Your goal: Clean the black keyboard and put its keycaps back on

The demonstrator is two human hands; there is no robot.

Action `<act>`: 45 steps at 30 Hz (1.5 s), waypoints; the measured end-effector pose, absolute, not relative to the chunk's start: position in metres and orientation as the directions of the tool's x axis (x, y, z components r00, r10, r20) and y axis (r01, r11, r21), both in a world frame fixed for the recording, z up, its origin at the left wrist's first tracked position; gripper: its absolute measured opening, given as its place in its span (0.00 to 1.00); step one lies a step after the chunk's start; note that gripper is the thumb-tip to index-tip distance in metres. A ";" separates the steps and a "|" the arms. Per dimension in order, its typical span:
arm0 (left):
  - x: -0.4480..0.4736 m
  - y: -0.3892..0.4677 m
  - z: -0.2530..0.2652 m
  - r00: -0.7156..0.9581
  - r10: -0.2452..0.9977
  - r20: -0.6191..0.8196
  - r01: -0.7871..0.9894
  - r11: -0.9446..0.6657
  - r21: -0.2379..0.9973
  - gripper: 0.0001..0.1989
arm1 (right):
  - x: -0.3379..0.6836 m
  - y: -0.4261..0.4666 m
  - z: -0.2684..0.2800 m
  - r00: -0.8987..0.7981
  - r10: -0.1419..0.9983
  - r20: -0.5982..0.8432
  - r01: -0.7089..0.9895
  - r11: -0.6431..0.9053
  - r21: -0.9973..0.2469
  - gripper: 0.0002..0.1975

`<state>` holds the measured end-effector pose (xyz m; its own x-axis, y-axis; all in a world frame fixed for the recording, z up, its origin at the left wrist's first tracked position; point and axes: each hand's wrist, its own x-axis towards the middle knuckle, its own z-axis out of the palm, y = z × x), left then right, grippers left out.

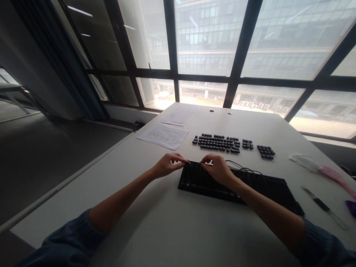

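Observation:
A black keyboard point(258, 185) lies slantwise in front of me on the white table; most of its top looks bare of keycaps. At its far left corner my left hand point(169, 165) is pinched, thumb and fingertips together, touching the corner. My right hand point(217, 168) is also closed in a pinch, over the keyboard's far edge a little to the right. Whatever sits between either set of fingertips is too small to make out. Behind the keyboard, loose black keycaps point(218, 142) are laid out in rows, with further groups to their right.
Printed papers point(164, 136) lie at the left. The keyboard's cable point(244, 168) loops behind it. On the right are a wire tool with a black handle point(322, 204), a pink and white item point(330, 173) and a purple thing point(350, 207). Windows point(203, 37) stand beyond the table.

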<state>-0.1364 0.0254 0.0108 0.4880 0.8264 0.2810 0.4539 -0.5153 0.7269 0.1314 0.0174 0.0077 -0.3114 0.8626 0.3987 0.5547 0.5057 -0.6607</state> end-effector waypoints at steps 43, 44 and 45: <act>-0.118 -0.053 0.013 0.726 0.628 0.282 0.653 -0.758 0.007 0.12 | 0.118 -0.028 -0.011 -0.398 0.826 0.400 0.463 0.557 -0.690 0.06; -0.118 -0.053 0.012 0.721 0.631 0.286 0.655 -0.756 0.017 0.12 | 0.116 -0.029 -0.010 -0.409 0.820 0.400 0.463 0.564 -0.683 0.06; -0.118 -0.052 0.011 0.715 0.637 0.290 0.658 -0.752 0.031 0.12 | 0.114 -0.030 -0.010 -0.418 0.817 0.398 0.466 0.569 -0.678 0.06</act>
